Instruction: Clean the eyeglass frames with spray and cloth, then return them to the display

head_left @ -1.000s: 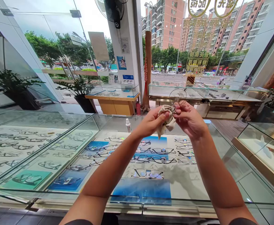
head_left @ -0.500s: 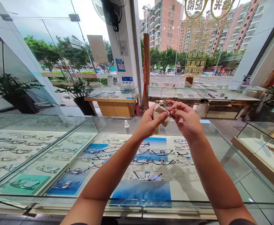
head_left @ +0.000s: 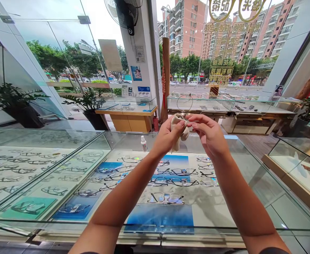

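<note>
My left hand (head_left: 166,135) is closed on a bunched cream cloth (head_left: 176,135), thumb pressed on its near side. A thin dark round wire loop (head_left: 184,110), like an eyeglass rim, stands up just above the cloth and my fingertips. Small metal parts show at the cloth's edge, partly covered by my fingers. My right hand (head_left: 208,131) is beside the cloth, thumb and index finger pinched together at its right edge. What they pinch is too small to make out. Both hands are raised above the glass display case (head_left: 215,215).
A small white bottle (head_left: 143,144) stands on the case behind my left forearm. Inside are rows of eyeglasses (head_left: 167,198) and blue cards (head_left: 160,217). A light blue card (head_left: 231,137) lies by the far right edge. More glass cases (head_left: 300,158) stand around.
Both hands, with the cloth and the wire loop, have shifted slightly left. The right fingers have moved a little around the cloth's edge.
</note>
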{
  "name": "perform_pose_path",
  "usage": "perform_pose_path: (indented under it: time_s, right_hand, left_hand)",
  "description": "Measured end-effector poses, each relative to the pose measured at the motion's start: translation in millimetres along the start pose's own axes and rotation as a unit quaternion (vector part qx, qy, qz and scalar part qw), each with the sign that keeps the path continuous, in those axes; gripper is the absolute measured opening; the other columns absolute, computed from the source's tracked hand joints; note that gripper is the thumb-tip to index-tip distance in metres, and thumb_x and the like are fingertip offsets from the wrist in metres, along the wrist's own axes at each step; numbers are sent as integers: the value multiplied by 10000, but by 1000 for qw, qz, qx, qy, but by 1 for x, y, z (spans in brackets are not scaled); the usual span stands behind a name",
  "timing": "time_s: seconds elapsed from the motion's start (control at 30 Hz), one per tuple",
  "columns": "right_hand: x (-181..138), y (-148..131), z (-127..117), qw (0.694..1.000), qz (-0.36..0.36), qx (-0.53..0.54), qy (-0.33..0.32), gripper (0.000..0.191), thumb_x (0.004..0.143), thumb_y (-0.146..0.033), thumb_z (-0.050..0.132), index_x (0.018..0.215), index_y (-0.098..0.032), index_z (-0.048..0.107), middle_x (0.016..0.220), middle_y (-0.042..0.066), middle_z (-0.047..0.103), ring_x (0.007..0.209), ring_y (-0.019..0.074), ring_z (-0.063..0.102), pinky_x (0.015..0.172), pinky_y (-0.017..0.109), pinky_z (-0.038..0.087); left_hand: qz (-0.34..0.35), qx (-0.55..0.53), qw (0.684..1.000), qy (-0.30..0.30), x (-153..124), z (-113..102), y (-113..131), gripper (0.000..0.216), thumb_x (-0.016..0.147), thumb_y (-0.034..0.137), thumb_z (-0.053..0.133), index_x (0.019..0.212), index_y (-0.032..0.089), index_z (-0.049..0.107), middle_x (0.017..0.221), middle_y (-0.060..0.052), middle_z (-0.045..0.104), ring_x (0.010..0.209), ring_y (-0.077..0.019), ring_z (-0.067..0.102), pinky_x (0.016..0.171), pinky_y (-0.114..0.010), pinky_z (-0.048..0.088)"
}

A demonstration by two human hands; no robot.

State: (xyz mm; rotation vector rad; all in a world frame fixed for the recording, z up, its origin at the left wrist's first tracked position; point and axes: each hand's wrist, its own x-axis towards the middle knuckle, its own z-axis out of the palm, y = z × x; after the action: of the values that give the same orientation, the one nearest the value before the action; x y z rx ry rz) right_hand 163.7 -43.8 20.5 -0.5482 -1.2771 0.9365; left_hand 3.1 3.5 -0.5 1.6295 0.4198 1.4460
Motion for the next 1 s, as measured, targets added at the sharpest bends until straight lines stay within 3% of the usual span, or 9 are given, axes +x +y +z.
perform_pose_path:
  time_s: [0.17,0.3,0.47,0.57,0.63,0.7,0.83,0.93,1.0]
  right_hand:
    - [-1,2,2,999,-33,-23,-15,88,849,-212,733,895,-274,775,1100,-3,748,880,163,703,944,384,541]
    - [1,6,1,996,-43,-78,-10,46,856,-252,754,860,-262,709,905,-19,688,904,179,693,898,360,519]
    - [0,3,-3,981,-56,-166,-78,191,925,-345,701,764,-246,685,813,-9,674,882,190,655,900,372,498]
    - [-3,2,-2,949,-38,-264,-167,332,972,-414,661,685,-248,680,765,-15,711,828,186,647,1083,455,440]
    - [-3,5,-1,931,-12,-304,-202,379,960,-455,687,641,-253,662,733,-35,712,800,180,635,1233,520,304]
    - [1,12,-4,939,1,-285,-194,369,928,-476,727,633,-261,673,749,-36,720,821,192,638,1261,533,273]
    - [14,19,-17,981,8,-129,-147,323,932,-467,659,714,-270,793,841,24,762,976,253,704,1104,464,456]
    - [18,15,-26,993,-8,-78,-92,347,936,-439,633,684,-273,804,769,30,734,1047,276,736,1119,452,457]
    - [16,8,-29,991,-19,-88,-96,329,941,-439,628,725,-281,821,813,37,759,1168,301,726,1179,477,422]
  left_hand:
    - [-6,-61,997,42,7,-6,-5,464,937,583,763,1185,200,676,1038,-54,760,884,-148,691,803,-270,559]
    - [-28,-136,989,51,10,-8,0,448,966,563,733,1218,194,694,1068,-94,802,995,-208,761,901,-332,607]
    - [-20,-172,981,84,11,-11,8,365,1015,489,689,1199,178,741,1185,-122,813,1106,-238,767,939,-340,622]
    - [-21,-178,979,92,12,-15,10,380,1018,497,680,1188,167,763,1205,-127,814,1146,-254,764,937,-338,627]
    - [-29,-182,979,85,11,-16,12,400,1027,509,662,1187,160,775,1238,-133,808,1190,-266,752,958,-341,624]
    - [-35,-186,980,69,10,-17,16,424,1045,520,627,1199,156,782,1287,-138,794,1234,-276,734,975,-348,622]
    - [-28,-187,981,43,5,-17,29,419,1063,494,600,1216,148,782,1361,-143,765,1300,-284,697,1023,-365,605]
    - [-31,-175,984,17,3,-20,37,382,1053,450,631,1214,137,780,1359,-152,763,1311,-282,686,1055,-367,582]
    - [-50,-162,985,-4,2,-22,39,371,1042,440,652,1209,135,784,1321,-151,778,1261,-274,707,1038,-363,579]
